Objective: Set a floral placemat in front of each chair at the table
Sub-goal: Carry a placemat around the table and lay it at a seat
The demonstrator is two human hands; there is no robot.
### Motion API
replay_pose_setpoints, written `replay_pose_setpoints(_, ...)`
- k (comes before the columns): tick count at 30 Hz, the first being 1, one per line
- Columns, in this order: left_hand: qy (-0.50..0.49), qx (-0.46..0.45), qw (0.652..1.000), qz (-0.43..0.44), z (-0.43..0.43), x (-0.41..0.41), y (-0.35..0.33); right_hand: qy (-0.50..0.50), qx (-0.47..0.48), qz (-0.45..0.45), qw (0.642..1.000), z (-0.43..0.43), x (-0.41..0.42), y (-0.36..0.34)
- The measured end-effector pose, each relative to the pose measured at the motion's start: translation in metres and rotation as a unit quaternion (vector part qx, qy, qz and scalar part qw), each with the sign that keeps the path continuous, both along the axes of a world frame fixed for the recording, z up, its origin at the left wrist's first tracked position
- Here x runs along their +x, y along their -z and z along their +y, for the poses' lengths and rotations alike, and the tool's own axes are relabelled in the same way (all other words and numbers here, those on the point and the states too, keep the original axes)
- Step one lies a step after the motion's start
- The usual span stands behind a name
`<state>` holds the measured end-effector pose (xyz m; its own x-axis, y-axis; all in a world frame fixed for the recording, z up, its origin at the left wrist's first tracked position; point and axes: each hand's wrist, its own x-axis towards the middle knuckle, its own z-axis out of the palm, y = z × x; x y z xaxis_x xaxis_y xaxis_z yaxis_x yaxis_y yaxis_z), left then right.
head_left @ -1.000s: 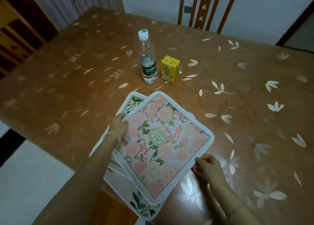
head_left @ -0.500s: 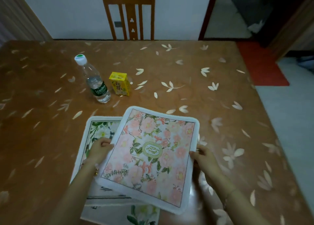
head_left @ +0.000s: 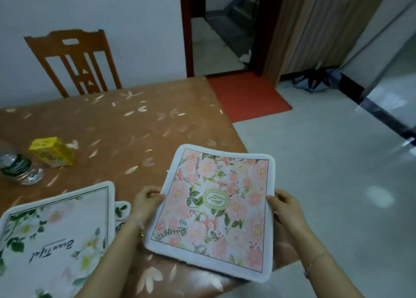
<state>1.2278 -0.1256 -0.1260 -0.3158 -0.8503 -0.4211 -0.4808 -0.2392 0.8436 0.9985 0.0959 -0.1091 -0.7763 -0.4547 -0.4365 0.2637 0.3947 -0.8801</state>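
Table (head_left: 108, 126): brown cover with a pale leaf print, fills the left and centre; its right corner is near the doorway.
Floor (head_left: 326, 162): pale, to the right of the table.
White-and-green placemat (head_left: 58, 225): lies flat at the near left of the table, on top of a stack. The corner of another mat (head_left: 123, 207) pokes out from under its right side.
Pink floral placemat (head_left: 216, 212): held over the near right corner of the table. Its right part hangs past the table edge above the floor. The sheet bows slightly and is tilted. I cannot tell if its near edge touches the table.
Chair (head_left: 90, 43): wooden, at the far side of the table against the wall. No mat lies in front of it.
Red doormat (head_left: 245, 95): on the floor at the doorway, beyond the far right corner of the table.
Left hand (head_left: 146, 202): fingers curled round the left edge of the pink floral placemat, gripping it.
Right hand (head_left: 286, 205): fingers curled round the mat's right edge, gripping it too.
Yellow carton (head_left: 53, 151): stands on the table at the left.
Water bottle (head_left: 15, 167): just left of the carton, cut off by the frame edge and blurred.
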Motion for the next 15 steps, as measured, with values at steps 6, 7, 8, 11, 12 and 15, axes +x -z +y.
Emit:
replay_pose_setpoints(6,0.036,-0.014,0.999,0.022,0.1,-0.143,-0.015,0.026,0.001,0.011,1.0,0.115,-0.122,-0.007)
replay_pose_setpoints(7,0.044,-0.012,0.999,0.024,0.117,-0.164,-0.018,0.034,0.005,0.015,0.999,0.134,-0.141,-0.008)
replay_pose_setpoints(8,0.054,-0.009,0.998,0.026,0.13,-0.182,-0.019,0.043,0.006,0.015,0.999,0.151,-0.156,-0.01)
replay_pose_setpoints(11,0.077,0.001,0.996,0.034,0.166,-0.235,-0.019,0.071,0.009,0.02,0.997,0.196,-0.204,-0.015)
replay_pose_setpoints(12,0.083,0.007,0.996,0.043,0.175,-0.253,-0.018,0.081,0.007,0.023,0.996,0.207,-0.219,-0.018)
replay_pose_setpoints(15,0.098,0.008,0.994,0.051,0.189,-0.299,-0.015,0.103,0.009,0.029,0.994,0.226,-0.257,-0.018)
